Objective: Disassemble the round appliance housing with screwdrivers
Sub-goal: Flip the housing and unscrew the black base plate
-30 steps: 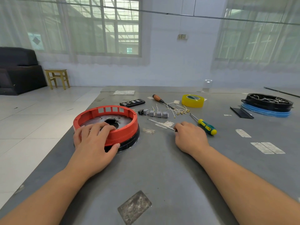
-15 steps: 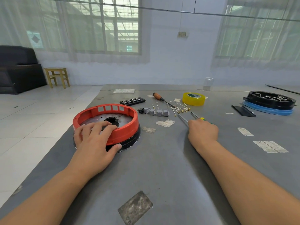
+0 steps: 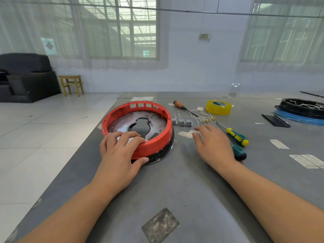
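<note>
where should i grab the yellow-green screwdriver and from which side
Take the yellow-green screwdriver by its fat handle, not the thin shaft. It lies flat on the table, handle toward you and to the right, tip pointing away and left. Probably come down from above, fingers pinching across the handle's width. The right hand hovers open just left of it, so it is the near one; a darker screwdriver lies close by.

1. Ahead of me a pale wall (image 3: 192,67) holds two large windows (image 3: 121,28) behind sheer curtains (image 3: 280,41), daylight coming through.
2. White floor tiles (image 3: 43,128) spread to my left.
3. A dark sofa (image 3: 26,78) sits in the far left corner, a small wooden stool (image 3: 71,84) just beside it.
</note>
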